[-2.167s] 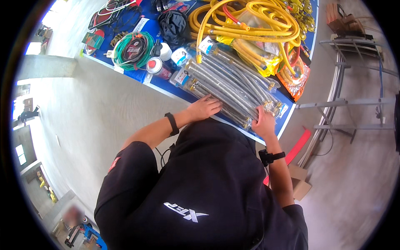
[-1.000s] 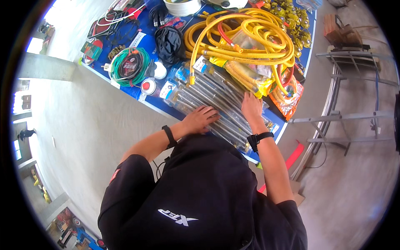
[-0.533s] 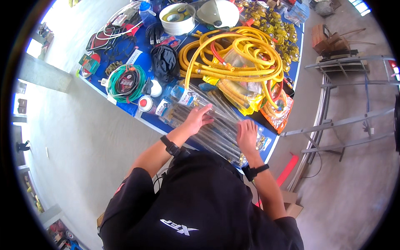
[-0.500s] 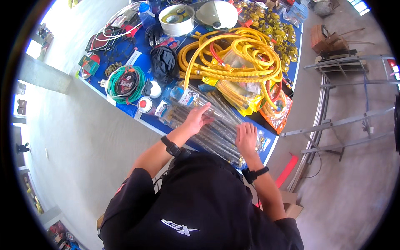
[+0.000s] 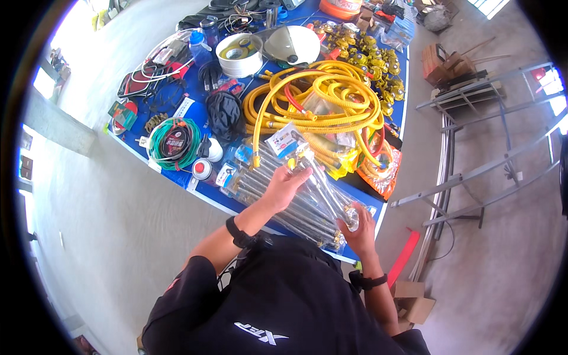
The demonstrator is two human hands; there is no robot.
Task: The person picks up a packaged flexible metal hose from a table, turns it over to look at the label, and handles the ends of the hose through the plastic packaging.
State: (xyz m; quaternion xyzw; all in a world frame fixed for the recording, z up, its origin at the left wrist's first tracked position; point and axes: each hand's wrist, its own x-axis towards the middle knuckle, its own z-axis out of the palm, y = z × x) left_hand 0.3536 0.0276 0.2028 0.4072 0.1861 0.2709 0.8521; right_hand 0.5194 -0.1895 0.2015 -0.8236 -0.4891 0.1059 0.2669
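Between my two hands is a clear plastic bag with a metal flexible hose [image 5: 325,188] in it and a printed card at its top end. Its upper part is gripped by my left hand [image 5: 286,189], thumb and fingers closed on the plastic. My right hand [image 5: 360,229] has closed round the lower end of the same bag. Under and beside it, several more bagged metal hoses [image 5: 278,211] lie side by side on the blue tabletop [image 5: 229,205]. Just beyond them spreads a coil of yellow corrugated hose [image 5: 349,123].
A green cable coil [image 5: 173,144], a can with a red cap [image 5: 203,170] and a black bag [image 5: 225,113] lie to the left. Farther back are a white tub [image 5: 241,64] and many yellow metal fittings [image 5: 378,65]. A metal frame [image 5: 473,179] stands on the floor at right.
One bagged hose has been lifted off the others, its card end now tilted up. My right hand has turned and moved down round its lower end. The view has shifted slightly.
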